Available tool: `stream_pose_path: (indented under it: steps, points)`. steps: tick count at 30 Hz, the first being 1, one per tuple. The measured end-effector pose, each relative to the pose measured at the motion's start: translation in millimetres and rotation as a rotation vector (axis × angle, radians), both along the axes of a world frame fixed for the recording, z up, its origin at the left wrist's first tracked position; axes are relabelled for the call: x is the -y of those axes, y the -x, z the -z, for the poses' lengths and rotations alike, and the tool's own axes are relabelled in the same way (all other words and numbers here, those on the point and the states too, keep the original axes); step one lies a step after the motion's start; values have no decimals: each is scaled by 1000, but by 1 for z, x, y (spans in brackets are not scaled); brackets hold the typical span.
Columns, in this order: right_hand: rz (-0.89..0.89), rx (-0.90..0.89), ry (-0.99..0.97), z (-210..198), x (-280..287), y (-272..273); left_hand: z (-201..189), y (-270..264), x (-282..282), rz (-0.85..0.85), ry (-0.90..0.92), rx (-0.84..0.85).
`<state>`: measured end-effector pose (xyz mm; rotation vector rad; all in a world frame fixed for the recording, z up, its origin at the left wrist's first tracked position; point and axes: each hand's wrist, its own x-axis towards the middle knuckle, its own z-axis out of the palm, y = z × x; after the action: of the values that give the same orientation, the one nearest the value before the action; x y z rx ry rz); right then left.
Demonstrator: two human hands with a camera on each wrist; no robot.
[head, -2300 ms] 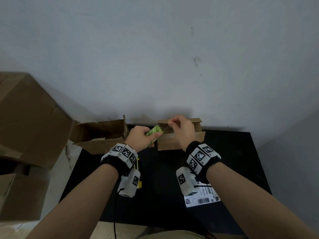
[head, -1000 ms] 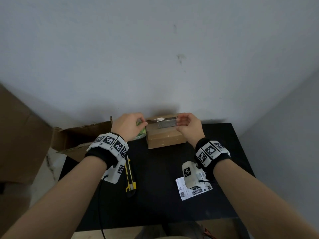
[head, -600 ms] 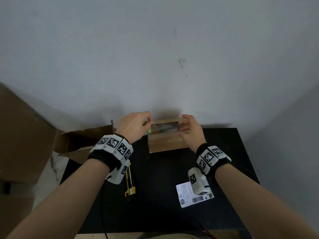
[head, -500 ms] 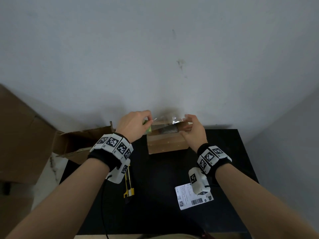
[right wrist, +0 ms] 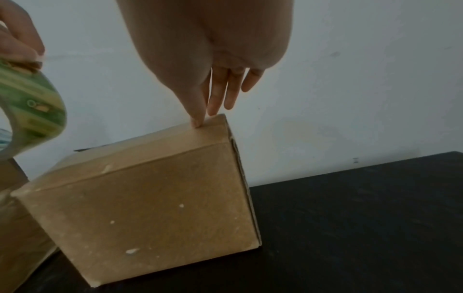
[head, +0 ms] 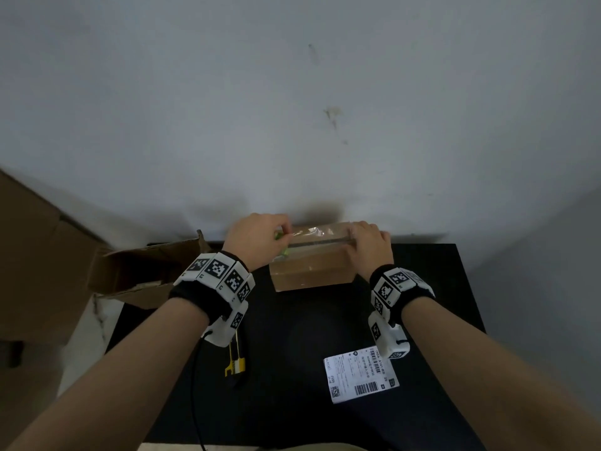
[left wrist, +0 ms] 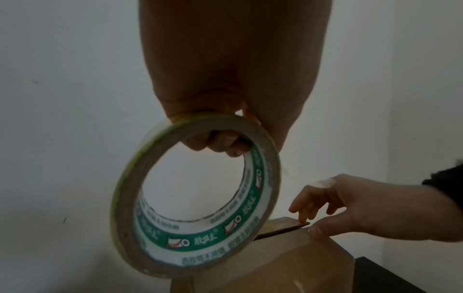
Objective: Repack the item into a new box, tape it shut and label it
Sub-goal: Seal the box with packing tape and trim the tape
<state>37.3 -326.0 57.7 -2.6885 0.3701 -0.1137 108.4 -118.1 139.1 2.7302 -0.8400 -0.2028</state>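
A small brown cardboard box (head: pixel 312 271) stands at the back of the black table (head: pixel 325 336), its top flaps folded down with a dark slit between them. My left hand (head: pixel 276 236) grips the green-printed roll of clear tape (left wrist: pixel 200 243) at the box's left end, fingers (left wrist: pixel 218 142) through the core. A glossy strip of tape (head: pixel 320 234) runs from the roll across the box top. At the box's right end, my right hand (head: pixel 361 236) presses thumb and fingertips (right wrist: pixel 198 119) onto the top edge. A white shipping label (head: pixel 359 374) lies near the front.
An open, empty-looking cardboard box (head: pixel 146 271) lies on its side off the table's left back corner. A yellow box cutter (head: pixel 235 364) lies under my left wrist. Larger cartons (head: pixel 29 271) stand at the far left. The wall is right behind the small box.
The tape strip has been drawn out across the box top. My right hand has come down with its end onto the box's right end; the left hand keeps the roll at the left end.
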Motion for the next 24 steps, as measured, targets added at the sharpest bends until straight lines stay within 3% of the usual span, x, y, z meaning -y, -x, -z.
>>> stream_pose_path:
  steps: [4,9,20,24]
  points:
    - [-1,-10,-35,4,4,-4,8,-3,9,-10,-46,-12]
    - [94,11,-391,10,13,-6,17,-8,24,-33,-90,-34]
    - [122,-57,-728,11,32,-9,24,-20,54,-9,-244,-21]
    - [187,-19,-699,9,31,-12,26,-21,56,32,-265,-8]
